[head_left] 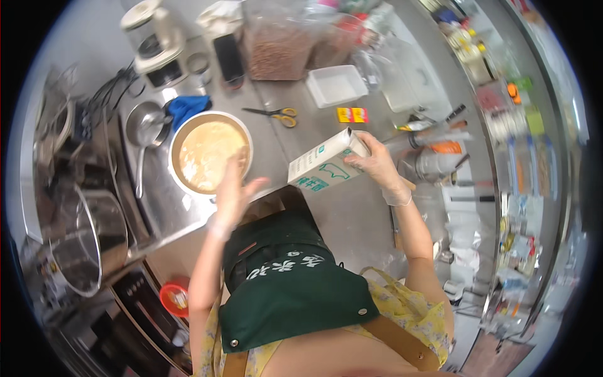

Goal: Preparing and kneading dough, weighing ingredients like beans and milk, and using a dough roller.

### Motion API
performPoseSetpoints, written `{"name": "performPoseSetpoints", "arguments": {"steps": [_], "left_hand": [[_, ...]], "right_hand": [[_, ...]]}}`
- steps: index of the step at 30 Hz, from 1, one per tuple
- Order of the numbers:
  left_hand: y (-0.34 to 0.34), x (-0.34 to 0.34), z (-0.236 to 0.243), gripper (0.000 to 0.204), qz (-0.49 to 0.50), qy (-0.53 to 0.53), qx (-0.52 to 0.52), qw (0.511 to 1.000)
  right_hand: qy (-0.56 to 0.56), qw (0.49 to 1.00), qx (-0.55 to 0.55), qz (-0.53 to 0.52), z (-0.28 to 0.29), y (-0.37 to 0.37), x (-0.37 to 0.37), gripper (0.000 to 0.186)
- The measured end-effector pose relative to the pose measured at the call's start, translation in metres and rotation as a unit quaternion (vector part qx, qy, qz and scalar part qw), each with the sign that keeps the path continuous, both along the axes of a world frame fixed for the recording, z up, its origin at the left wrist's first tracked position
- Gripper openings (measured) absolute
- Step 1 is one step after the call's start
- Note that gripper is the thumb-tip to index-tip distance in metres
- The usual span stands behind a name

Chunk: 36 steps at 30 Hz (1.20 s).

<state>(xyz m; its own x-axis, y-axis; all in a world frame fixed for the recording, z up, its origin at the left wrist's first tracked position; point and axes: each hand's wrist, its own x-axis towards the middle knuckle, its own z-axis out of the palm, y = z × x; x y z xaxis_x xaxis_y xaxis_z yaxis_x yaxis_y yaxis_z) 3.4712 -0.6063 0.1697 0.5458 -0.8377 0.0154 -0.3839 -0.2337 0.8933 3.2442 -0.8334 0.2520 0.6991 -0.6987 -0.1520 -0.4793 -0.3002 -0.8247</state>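
My right hand (375, 162), in a thin clear glove, grips the upper end of a white carton with green print (319, 164), which is tilted with its other end toward the left. To the left stands a round pale bowl (174, 160) of creamy yellowish liquid (204, 149) with bubbles on its surface. My left hand (232, 193), also gloved, is over the bowl's near right edge with its fingers stretched out and nothing in them. The hand is slightly blurred, and whether it touches the rim I cannot tell.
Scissors (274, 114), small yellow and red packs (352, 115) and a white tub (337, 88) lie beyond the bowl. A blue cloth (188, 108) and a metal ladle (141, 169) in a pan are on its left. Crowded shelves (502, 182) line the right.
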Motion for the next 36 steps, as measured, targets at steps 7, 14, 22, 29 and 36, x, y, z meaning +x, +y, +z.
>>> {"name": "performPoseSetpoints", "arguments": {"steps": [7,14,22,29,36], "left_hand": [[0.04,0.061,-0.001,0.048,0.203,0.019,-0.037,0.978],[0.123,0.046,-0.002,0.048,0.372,0.06,-0.006,0.926],[0.124,0.034,-0.003,0.045,0.456,0.115,-0.013,0.883],[0.138,0.056,-0.04,0.047,0.452,0.168,-0.03,0.875],[0.12,0.088,-0.113,0.058,0.366,0.367,-0.005,0.855]], "right_hand": [[0.078,0.918,-0.287,-0.263,-0.044,-0.119,-0.113,0.05],[0.207,0.856,-0.357,-0.312,-0.112,-0.236,-0.209,0.048],[0.176,0.899,-0.236,-0.325,-0.125,-0.289,-0.307,0.043],[0.274,0.75,-0.546,-0.254,-0.128,-0.268,-0.255,0.044],[-0.103,0.986,-0.053,-0.123,-0.166,-0.083,0.014,0.025]]}}
